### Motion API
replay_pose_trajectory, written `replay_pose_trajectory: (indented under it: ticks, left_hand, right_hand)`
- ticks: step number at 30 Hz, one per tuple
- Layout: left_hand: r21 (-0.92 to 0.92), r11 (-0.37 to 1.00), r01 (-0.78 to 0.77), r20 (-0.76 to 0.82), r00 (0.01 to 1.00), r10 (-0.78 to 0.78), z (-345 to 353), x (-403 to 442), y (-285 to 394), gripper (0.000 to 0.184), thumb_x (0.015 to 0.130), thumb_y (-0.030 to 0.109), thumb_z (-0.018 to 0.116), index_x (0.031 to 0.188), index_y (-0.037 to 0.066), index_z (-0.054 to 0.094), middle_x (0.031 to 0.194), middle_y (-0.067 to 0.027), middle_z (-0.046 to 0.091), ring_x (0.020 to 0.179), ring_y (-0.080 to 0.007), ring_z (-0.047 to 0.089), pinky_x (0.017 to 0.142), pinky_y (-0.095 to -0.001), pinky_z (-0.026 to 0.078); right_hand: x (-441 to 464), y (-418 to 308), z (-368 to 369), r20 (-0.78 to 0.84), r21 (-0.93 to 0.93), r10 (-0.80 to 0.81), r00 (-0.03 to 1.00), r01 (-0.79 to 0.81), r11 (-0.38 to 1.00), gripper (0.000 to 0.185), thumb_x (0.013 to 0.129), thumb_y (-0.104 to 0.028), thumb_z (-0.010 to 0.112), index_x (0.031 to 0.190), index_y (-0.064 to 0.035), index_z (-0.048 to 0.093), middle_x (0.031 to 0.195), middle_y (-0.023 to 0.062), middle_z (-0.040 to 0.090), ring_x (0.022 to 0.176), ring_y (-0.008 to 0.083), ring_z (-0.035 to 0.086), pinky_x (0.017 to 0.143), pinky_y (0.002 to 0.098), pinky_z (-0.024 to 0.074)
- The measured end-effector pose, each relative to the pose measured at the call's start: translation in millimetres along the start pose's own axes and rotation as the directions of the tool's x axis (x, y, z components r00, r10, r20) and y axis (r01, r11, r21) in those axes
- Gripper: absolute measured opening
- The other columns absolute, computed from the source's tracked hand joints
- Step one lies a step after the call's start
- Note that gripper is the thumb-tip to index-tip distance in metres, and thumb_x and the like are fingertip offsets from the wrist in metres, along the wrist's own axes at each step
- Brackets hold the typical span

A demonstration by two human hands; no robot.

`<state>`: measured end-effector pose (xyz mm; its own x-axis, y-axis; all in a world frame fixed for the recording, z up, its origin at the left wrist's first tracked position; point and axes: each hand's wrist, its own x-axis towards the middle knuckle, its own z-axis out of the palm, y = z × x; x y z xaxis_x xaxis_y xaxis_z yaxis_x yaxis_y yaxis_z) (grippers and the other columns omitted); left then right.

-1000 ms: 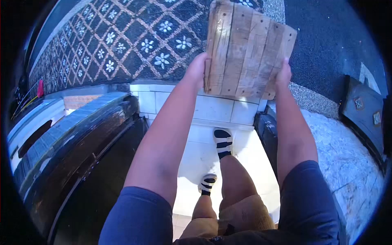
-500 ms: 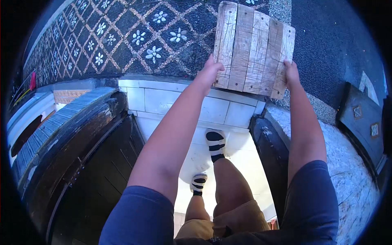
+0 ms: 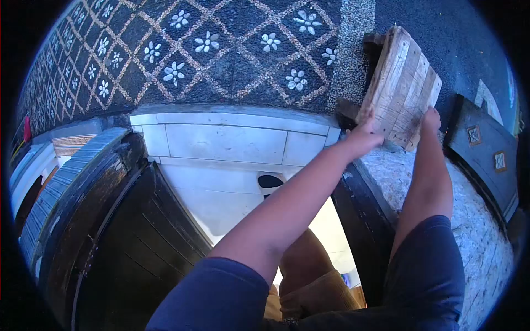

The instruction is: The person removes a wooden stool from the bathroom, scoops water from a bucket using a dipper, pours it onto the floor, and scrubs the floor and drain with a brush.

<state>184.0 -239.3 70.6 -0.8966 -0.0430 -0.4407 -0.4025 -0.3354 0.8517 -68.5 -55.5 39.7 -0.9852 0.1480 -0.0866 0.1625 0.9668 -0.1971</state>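
Observation:
A low wooden stool [image 3: 406, 83] with a scratched, worn plank top is tilted at the upper right, its top turned partly toward me. Dark leg-like pieces stick out from its left side. My left hand [image 3: 364, 137] grips the lower left corner, thumb over the top. At the lower right edge, my right hand [image 3: 430, 120] is closed around the wood. Fingers behind the stool are hidden on both hands.
Dark pebble paving [image 3: 232, 71] with white stone flowers lies ahead, beyond a white tiled step [image 3: 221, 138]. Dark door panels [image 3: 138, 248] stand on both sides of me. A rough pale stone surface [image 3: 469, 243] and a dark panel with two square ornaments [image 3: 486, 149] are at right.
Both hands have carried the stool to the right and tilted it, so its dark legs now show on the left. My view has shifted slightly right.

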Motion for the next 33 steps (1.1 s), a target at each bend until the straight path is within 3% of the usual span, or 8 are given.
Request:
replay_pose_trajectory:
  ticks: [2,8,13,19,25,27,29,33]
  left_hand:
    - [0.208,0.976,0.064,0.019,0.997,-0.069,-5,-34,28,0.077,0.073,0.012,0.048,0.135,0.003,0.003,0.141,-0.0147,0.009,0.13,-0.0216,0.01,0.103,-0.0284,0.014]
    - [-0.162,0.983,0.087,-0.054,0.994,-0.096,-15,-144,-23,0.069,0.074,0.007,0.044,0.135,0.004,0.012,0.14,-0.0126,0.013,0.13,-0.0224,0.009,0.103,-0.0291,0.011]
    - [-0.552,0.825,0.122,-0.273,0.908,-0.317,-27,-270,-32,0.065,0.075,0.003,0.044,0.134,0.004,0.017,0.138,-0.0116,0.021,0.128,-0.0195,0.015,0.102,-0.027,0.014]
    - [-0.452,0.891,0.037,-0.544,0.781,-0.309,-21,-429,2,0.065,0.074,0.002,0.038,0.135,0.006,0.015,0.14,-0.011,0.017,0.13,-0.0219,0.013,0.103,-0.0332,0.012]
    - [-0.448,0.894,-0.015,-0.65,0.691,-0.315,28,-584,-8,0.058,0.081,0.009,0.04,0.134,0.011,0.019,0.138,-0.0104,0.021,0.127,-0.0232,0.019,0.101,-0.0375,0.016]
    - [-0.46,0.888,0.016,-0.659,0.664,-0.354,61,-637,7,0.055,0.083,0.011,0.041,0.134,0.011,0.021,0.136,-0.0111,0.024,0.125,-0.0225,0.023,0.1,-0.0373,0.018]
    - [-0.408,0.909,0.083,-0.641,0.684,-0.35,84,-680,27,0.054,0.084,0.014,0.042,0.133,0.012,0.022,0.134,-0.0118,0.027,0.124,-0.0217,0.025,0.099,-0.0374,0.021]
    - [-0.16,0.986,0.051,-0.442,0.889,-0.118,106,-747,50,0.059,0.079,0.006,0.047,0.133,0.008,0.022,0.133,-0.0144,0.028,0.122,-0.0241,0.029,0.098,-0.0337,0.025]
  right_hand:
    - [-49,-62,-7,-0.128,0.188,0.014,0.992,0.011,0.982,0.044,0.077,-0.036,0.048,0.108,-0.0052,0.055,0.103,0.0216,0.055,0.097,0.0318,0.052,0.086,0.0353,0.0389]
    - [-123,-116,65,-0.194,-0.066,-0.535,0.822,0.533,0.843,0.044,0.076,-0.032,0.052,0.116,-0.0154,0.048,0.129,0.0182,0.031,0.118,0.0309,0.033,0.09,0.0646,0.0152]
    - [-297,-174,31,-0.092,0.169,-0.427,0.899,0.437,0.883,0.052,0.076,-0.033,0.054,0.123,-0.0178,0.039,0.133,0.0146,0.026,0.123,0.0281,0.025,0.094,0.0587,0.0118]
    - [-465,-144,-55,0.324,0.408,-0.386,0.864,0.241,0.881,0.056,0.076,-0.029,0.056,0.126,-0.0161,0.034,0.132,0.0165,0.024,0.121,0.0318,0.028,0.092,0.0576,0.0191]
    - [-525,38,-152,0.369,0.762,-0.783,0.501,0.32,0.563,0.05,0.078,-0.011,0.057,0.124,-0.0086,0.036,0.121,0.0145,0.033,0.112,0.0256,0.037,0.087,0.0329,0.0394]
    - [-541,131,-237,0.604,0.606,-0.462,0.65,0.004,0.796,0.045,0.08,-0.015,0.055,0.121,-0.0077,0.04,0.119,0.015,0.037,0.108,0.0263,0.041,0.09,0.0335,0.0372]
    - [-563,252,-303,0.472,0.373,-0.4,0.785,0.233,0.898,0.045,0.078,-0.021,0.059,0.117,-0.0059,0.043,0.117,0.0193,0.041,0.107,0.0322,0.043,0.088,0.0383,0.0386]
    - [-636,466,-431,0.539,0.043,0.069,0.84,-0.11,0.993,0.048,0.076,-0.03,0.06,0.114,-0.0055,0.045,0.114,0.0207,0.045,0.105,0.0318,0.047,0.088,0.0391,0.0389]
